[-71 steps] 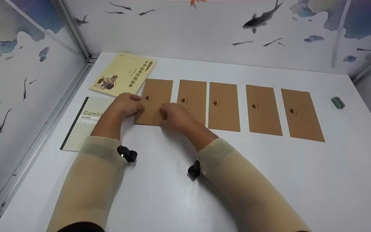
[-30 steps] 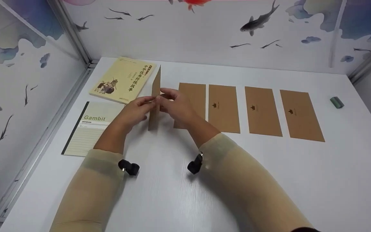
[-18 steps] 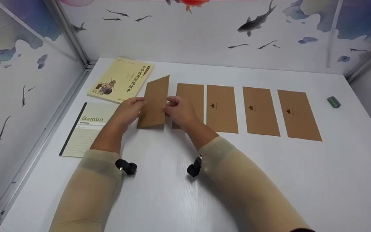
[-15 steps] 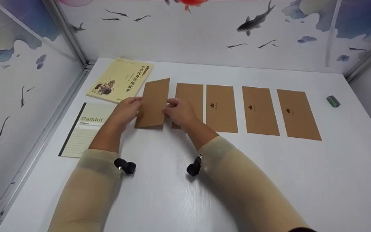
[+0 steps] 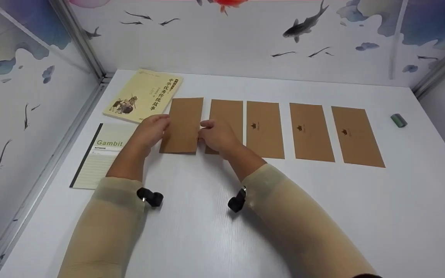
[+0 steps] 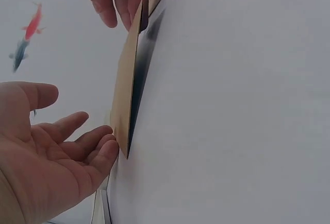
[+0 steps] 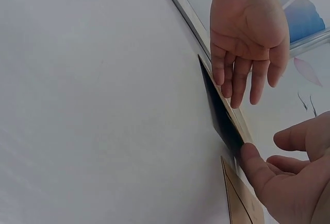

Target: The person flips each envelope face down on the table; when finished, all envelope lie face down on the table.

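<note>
Kraft-brown card [image 5: 184,125], plain face up, lies at the hub of an imagined clock on the white table [image 5: 195,224], twelve toward the fish-printed wall [image 5: 218,46]. Leftmost, at eight o'clock, is the Gambit notebook [image 5: 91,164], partly behind the forearm; the yellow storybook [image 5: 141,92] lies at ten. At nine o'clock the left hand [image 5: 151,131] has its fingers loosely extended, tips against or just beside the card's left long edge, with the thumb apart in its wrist view; it does not clasp the card. The card's long axis runs nearly twelve to six, tipped slightly toward one, so its long edges face the two hands. Both wrist views show a dark gap beneath, so it seems not quite flat. At three o'clock the right hand [image 5: 220,137] touches the opposite edge with a fingertip, fingers relaxed and thumb clear, without a closed grip. The card sits squarely between the hands, and neither looks clearly nearer. Beyond, around three o'clock, come the partly covered second card [image 5: 226,108], then the crown-printed third card [image 5: 269,141], fourth card [image 5: 315,143] and fifth card [image 5: 365,144], and finally a small green block [image 5: 399,120], perhaps an eraser.
</note>
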A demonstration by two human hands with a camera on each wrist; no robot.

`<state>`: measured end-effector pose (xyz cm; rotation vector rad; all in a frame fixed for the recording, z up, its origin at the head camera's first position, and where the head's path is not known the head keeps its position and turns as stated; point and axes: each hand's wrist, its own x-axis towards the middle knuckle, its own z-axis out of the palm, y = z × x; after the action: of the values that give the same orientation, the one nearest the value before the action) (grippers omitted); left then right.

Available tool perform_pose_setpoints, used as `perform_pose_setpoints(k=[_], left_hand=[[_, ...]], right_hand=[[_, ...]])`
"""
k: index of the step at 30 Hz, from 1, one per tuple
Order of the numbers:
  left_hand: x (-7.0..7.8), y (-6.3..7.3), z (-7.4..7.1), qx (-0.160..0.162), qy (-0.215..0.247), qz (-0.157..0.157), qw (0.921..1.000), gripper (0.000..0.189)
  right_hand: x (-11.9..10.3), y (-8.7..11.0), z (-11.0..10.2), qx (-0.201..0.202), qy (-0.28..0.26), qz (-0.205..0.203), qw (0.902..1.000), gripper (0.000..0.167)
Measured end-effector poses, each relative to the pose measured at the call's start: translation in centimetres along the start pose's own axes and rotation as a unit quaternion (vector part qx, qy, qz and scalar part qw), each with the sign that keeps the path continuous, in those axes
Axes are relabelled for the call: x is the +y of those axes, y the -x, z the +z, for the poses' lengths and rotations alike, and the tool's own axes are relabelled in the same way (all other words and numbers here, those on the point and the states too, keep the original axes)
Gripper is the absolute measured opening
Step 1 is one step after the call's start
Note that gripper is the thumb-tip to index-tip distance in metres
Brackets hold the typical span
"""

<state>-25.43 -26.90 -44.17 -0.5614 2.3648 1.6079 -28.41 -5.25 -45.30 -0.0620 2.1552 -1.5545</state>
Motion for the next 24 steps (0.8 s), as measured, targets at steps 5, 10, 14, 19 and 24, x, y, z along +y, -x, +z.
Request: perform_pose_setpoints(k=[5,10,14,19,24], left_hand=[[0.4,0.7,0.4,0.005,0.031,0.018,0.9994,0.058],[1.2,1.6,2.5,-0.023,0.085,0.046,0.9950,0.056],[1.8,1.9,4.8,-0.066,0.102,0.053,0.9912,0.058],[2.4,1.6,6.9,-0.105,0.130,0.058,0.9842,0.060],[2.7,1.4,7.9,-0.111,0.128,0.055,0.9840,0.063]], right_hand=[[0.0,0.5,-1.4,-0.008,-0.032,-0.019,0.9993,0.045],[0.4,1.2,-4.4,0.011,-0.051,-0.058,0.9969,0.043],[0.9,1.6,-6.8,0.019,-0.051,-0.075,0.9957,0.042],[1.8,1.6,-9.1,0.014,-0.090,-0.073,0.9932,0.048],[2.8,1.4,-10.3,0.021,-0.092,-0.053,0.9942,0.050]])
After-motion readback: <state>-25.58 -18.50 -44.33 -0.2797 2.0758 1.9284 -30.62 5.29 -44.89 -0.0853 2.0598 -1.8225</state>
